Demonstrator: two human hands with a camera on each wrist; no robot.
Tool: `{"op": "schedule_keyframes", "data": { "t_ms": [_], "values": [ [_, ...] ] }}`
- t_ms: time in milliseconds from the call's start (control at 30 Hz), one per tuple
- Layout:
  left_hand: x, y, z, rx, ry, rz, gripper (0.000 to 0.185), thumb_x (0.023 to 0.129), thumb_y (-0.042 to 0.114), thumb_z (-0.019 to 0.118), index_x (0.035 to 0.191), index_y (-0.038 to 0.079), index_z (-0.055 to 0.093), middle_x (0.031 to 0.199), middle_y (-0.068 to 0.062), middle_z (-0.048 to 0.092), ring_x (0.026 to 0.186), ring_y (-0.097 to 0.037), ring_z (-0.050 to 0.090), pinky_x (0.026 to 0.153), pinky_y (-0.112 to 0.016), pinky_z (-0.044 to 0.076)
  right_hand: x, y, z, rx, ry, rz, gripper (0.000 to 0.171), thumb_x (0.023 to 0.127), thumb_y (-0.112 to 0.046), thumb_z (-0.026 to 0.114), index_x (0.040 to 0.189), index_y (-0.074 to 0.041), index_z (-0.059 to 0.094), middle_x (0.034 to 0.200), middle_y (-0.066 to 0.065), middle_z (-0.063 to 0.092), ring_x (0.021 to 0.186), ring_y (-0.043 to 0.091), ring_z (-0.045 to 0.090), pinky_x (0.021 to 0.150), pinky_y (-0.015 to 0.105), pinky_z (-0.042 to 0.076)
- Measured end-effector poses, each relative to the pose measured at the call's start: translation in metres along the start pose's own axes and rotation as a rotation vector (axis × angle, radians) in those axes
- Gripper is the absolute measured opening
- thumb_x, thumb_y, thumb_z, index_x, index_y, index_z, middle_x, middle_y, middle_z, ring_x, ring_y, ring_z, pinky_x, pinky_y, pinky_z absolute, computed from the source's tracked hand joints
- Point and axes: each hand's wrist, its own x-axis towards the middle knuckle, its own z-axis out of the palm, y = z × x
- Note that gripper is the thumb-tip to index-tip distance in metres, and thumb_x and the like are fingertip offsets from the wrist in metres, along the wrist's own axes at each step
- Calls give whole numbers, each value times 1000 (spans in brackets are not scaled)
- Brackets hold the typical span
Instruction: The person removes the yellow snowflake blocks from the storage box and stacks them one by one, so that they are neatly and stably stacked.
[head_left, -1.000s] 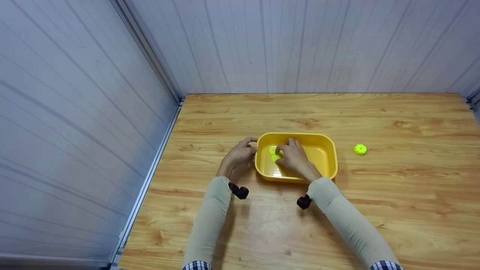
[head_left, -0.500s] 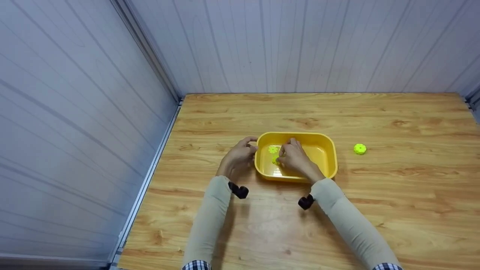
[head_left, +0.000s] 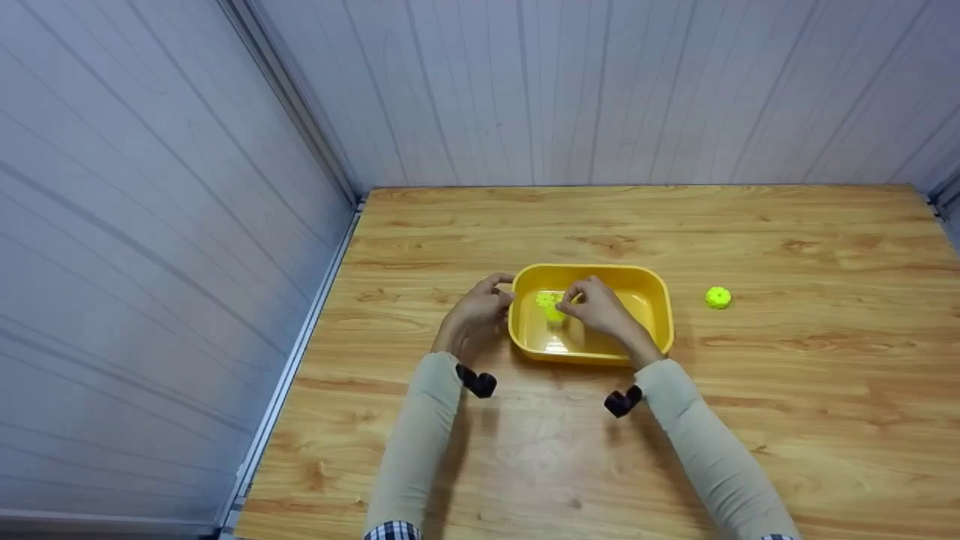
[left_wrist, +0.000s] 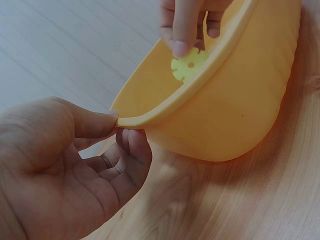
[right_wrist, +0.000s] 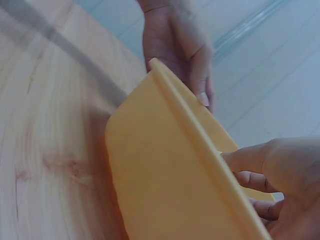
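Right hand (right_wrist: 280,175) cut off by the right-wrist frame's edge, fingertips hidden behind the yellow tub (right_wrist: 170,185) rim. Green gear piece (left_wrist: 189,65) partly covered by fingers (left_wrist: 181,30) in the left-wrist view; hand above cropped at the top. Second green disc (head_left: 718,297) on the table too small to make out detail.

You are sitting in a bare test booth or recording cell, not a home or kitchen. A wooden tabletop (head_left: 600,450) with pale grain fills the lower right of the head view, and grey-white ribbed wall panels (head_left: 585,90) close it in along the top and left. A metal corner rail (head_left: 300,330) runs diagonally where the left panel meets the table edge.
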Motion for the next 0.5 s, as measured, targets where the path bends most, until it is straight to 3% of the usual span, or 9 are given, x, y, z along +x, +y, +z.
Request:
{"op": "schedule_keyframes", "data": {
  "t_ms": [500],
  "values": [
    [-1,-2,0,-42,0,-15,27,93,14,50,117,25,55,102,-12,50,80,-30,46,64,-38,36,-13,3,-21,125,42,-8,24,86,-35,63,91,-11,62,98,7,49,86,22,47,71,35,41]
  ]
}}
